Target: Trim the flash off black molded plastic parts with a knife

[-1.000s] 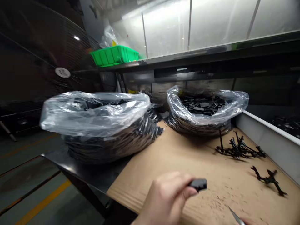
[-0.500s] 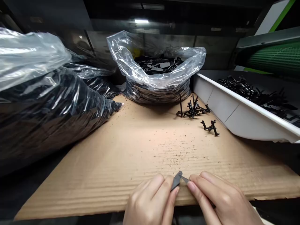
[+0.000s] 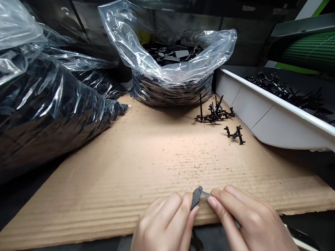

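At bottom centre, our left hand (image 3: 163,221) clamps the dark part (image 3: 196,197) and our right hand (image 3: 248,218) pinches the pointed blade (image 3: 205,194), its tip at the part's upper end, above the cardboard (image 3: 146,164); beyond, upper centre, sits the open plastic bag (image 3: 172,85) of black pieces (image 3: 178,54).

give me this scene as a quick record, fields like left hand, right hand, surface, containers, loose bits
left hand: bare, grip on small dark grey plastic part
right hand: bare, pinching thin pointed metal blade, tip at the part's upper end
surface: brown corrugated cardboard sheet, dark shavings scattered
containers: open clear plastic bag of black pieces at back; bulging clear plastic bag at left; white-walled tray at right
loose bits: black branching plastic clump, smaller one nearer
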The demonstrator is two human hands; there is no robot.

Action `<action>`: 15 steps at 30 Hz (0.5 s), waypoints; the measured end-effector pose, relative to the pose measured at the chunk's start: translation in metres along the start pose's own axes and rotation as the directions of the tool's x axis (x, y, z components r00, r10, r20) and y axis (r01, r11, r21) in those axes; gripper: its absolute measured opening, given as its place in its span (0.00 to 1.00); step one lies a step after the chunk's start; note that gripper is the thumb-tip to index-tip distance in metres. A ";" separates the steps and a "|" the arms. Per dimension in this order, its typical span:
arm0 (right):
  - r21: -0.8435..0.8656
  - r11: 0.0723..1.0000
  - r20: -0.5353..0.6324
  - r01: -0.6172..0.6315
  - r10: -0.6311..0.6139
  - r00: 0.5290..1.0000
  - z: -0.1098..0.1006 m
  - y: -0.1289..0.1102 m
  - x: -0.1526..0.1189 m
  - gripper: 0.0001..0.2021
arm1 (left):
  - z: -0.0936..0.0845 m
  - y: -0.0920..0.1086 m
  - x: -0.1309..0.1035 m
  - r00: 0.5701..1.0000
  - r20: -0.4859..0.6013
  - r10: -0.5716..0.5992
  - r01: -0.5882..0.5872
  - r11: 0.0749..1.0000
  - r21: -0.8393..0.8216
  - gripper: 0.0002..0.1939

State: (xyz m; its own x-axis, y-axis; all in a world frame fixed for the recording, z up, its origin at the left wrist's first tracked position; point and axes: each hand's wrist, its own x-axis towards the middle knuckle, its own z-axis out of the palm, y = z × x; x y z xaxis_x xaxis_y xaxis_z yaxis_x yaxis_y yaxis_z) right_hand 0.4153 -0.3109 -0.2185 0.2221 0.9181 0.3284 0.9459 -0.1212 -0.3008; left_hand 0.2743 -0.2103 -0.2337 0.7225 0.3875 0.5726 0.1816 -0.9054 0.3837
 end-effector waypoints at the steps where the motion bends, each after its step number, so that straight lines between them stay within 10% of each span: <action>1: 0.000 1.000 0.005 0.000 0.000 1.000 0.000 0.000 0.000 0.10 | -0.001 0.000 0.001 1.000 0.014 0.005 -0.005 1.000 -0.003 0.09; 15: 0.053 0.974 0.053 -0.219 0.216 0.975 -0.006 -0.003 0.012 0.13 | -0.001 0.001 0.002 0.996 -0.056 0.069 -0.067 0.996 0.052 0.08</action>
State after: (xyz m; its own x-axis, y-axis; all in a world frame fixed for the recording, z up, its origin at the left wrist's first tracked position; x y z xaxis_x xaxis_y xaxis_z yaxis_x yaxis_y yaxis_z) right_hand 0.4169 -0.3015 -0.2081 0.4083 0.8889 0.2076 0.8607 -0.2991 -0.4120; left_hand 0.2754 -0.2100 -0.2310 0.6951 0.3327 0.6372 0.1673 -0.9370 0.3067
